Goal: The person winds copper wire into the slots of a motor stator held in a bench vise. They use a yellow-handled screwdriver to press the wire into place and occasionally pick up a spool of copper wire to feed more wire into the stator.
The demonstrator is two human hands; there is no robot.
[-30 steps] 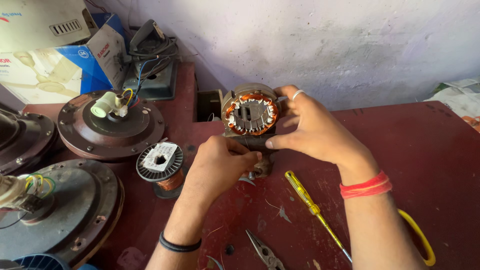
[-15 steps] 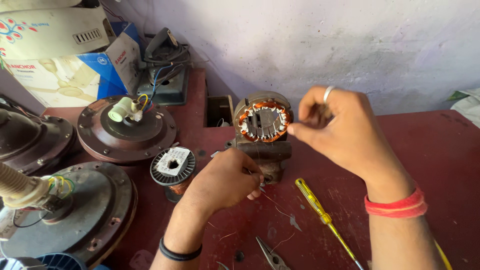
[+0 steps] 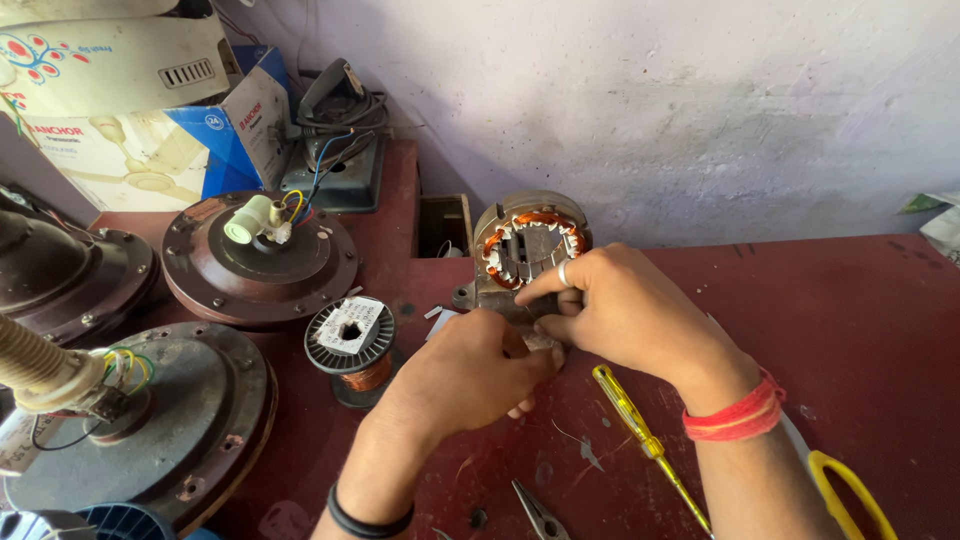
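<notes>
A small motor stator with copper windings stands upright on the dark red table, near the wall. My right hand, with a ring and a red thread wristband, lies against its front lower part. My left hand, with a black wristband, is curled just below the stator, fingertips meeting my right hand's. What the fingers pinch is hidden. A yellow-handled screwdriver lies on the table under my right wrist.
A spool of copper wire stands left of my hands. Ceiling fan motors fill the left side. Cardboard boxes and a tester with cables stand behind. Pliers and yellow-handled scissors lie near the front.
The stator has come down from my raised right hand and rests on the table. Both hands have closed in together at its lower front.
</notes>
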